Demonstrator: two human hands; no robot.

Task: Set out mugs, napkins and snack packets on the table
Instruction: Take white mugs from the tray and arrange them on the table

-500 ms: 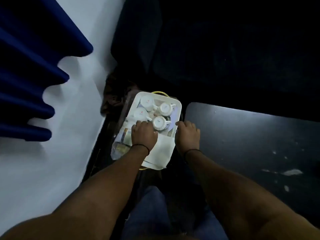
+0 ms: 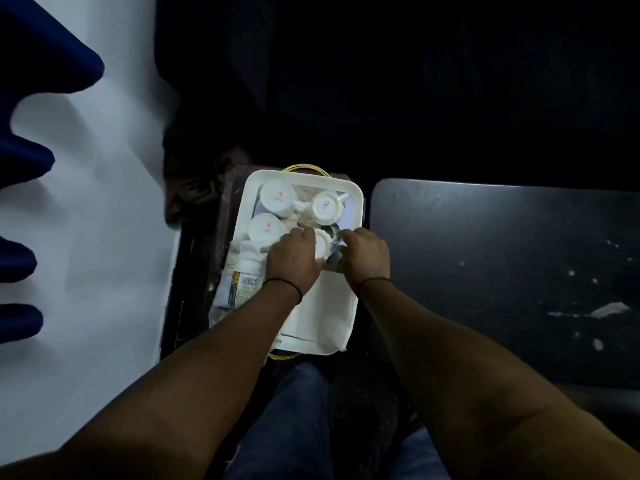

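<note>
Both hands close round one mug in a white tray beside a dark tabletop.

The white tray point(image 2: 358, 216) holds four upturned white mugs: one at its far left corner point(image 2: 277, 199), one at its far right point(image 2: 325, 207), one behind the left hand point(image 2: 265, 228), and the nearest mug point(image 2: 322, 245), flanked by both hands. The left hand point(image 2: 294, 261) cups its left side; the right hand point(image 2: 363, 258) curls at its right side. White napkins point(image 2: 322, 310) cover the tray's near end, and snack packets point(image 2: 242, 275) lie along its left edge. The dark tabletop point(image 2: 502, 265), speckled with pale marks, sits just right of the tray.
</note>
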